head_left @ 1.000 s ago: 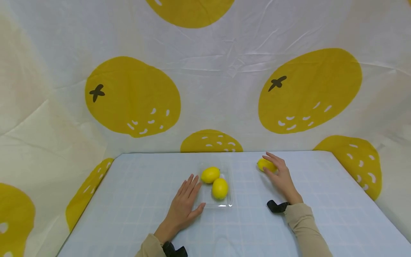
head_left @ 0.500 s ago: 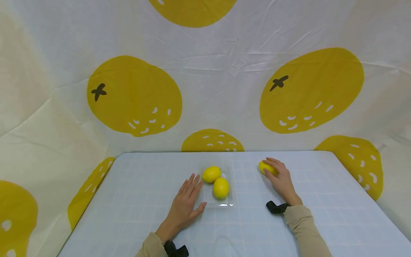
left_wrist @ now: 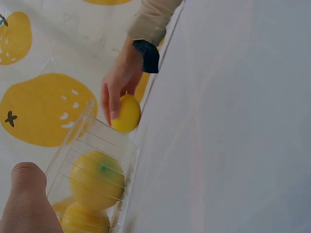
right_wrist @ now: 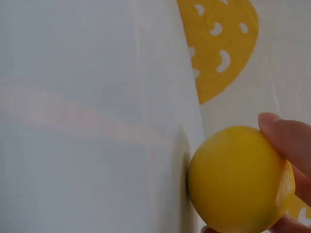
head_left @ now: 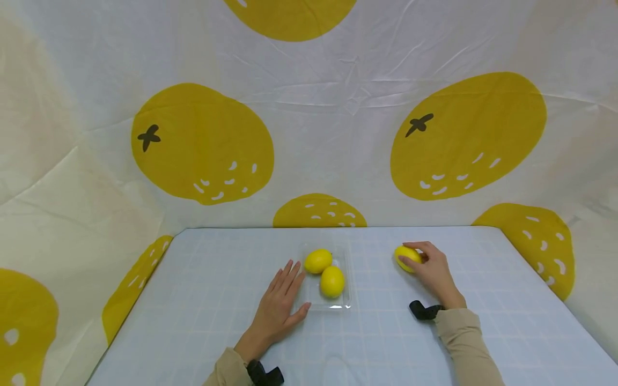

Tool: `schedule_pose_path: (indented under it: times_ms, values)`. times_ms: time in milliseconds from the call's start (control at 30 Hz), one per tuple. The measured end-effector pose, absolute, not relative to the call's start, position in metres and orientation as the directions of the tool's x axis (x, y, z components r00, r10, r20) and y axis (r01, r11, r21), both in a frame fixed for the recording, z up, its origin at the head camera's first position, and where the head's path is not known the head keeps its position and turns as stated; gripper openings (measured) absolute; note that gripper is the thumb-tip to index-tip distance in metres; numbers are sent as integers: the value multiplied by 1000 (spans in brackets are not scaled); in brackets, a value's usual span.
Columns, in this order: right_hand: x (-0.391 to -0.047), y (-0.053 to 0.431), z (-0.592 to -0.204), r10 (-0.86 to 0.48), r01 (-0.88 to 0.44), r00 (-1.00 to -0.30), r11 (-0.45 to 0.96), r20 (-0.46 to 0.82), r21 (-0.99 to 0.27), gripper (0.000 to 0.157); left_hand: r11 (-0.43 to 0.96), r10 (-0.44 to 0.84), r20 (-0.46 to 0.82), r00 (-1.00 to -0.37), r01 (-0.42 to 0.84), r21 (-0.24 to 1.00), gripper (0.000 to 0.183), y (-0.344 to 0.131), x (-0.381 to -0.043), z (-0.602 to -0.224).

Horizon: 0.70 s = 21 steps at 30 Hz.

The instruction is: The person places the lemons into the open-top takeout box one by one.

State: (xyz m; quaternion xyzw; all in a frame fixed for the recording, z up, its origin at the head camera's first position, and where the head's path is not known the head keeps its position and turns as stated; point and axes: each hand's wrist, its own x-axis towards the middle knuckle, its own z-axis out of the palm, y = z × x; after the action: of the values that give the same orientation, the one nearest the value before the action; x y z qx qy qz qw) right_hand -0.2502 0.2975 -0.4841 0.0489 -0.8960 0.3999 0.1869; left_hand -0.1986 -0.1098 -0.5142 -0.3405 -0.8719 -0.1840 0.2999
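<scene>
My right hand (head_left: 434,274) pinches a yellow lemon (head_left: 404,258) between thumb and fingers, on the right side of the table. In the right wrist view that lemon (right_wrist: 240,179) is close against the tabletop; whether it touches I cannot tell. My left hand (head_left: 276,312) lies with straight, spread fingers at the left side of a clear plastic tray (head_left: 314,304), its fingertips by the rim. Two lemons are in the tray: one lemon (head_left: 317,261) at the back left, the other lemon (head_left: 332,282) nearer me. The left wrist view shows my left thumb (left_wrist: 28,194) beside the tray's ribbed wall.
A pale checked cloth (head_left: 193,300) covers the table. Behind the far edge hangs a white curtain (head_left: 333,134) printed with large yellow fruits. Black wrist cameras sit at both cuffs, the right camera (head_left: 425,310) standing out over the table.
The right hand's fingers have closed round the lemon at the right. Hand and lemon have shifted slightly right and toward me. The left hand and tray hold still.
</scene>
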Motion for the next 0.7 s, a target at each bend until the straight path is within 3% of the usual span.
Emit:
schedule_pose_path:
  times_ms: [267, 700]
  values:
    - [-247, 306, -466, 69, -35, -991, 686, 113, -727, 46, 704, 482, 651, -587, 701, 110, 69, -110, -199, -515]
    - [-252, 307, -467, -9, -11, -1000, 728, 7, -686, 55, 705, 485, 652, -583, 701, 103, 67, -110, -200, -517]
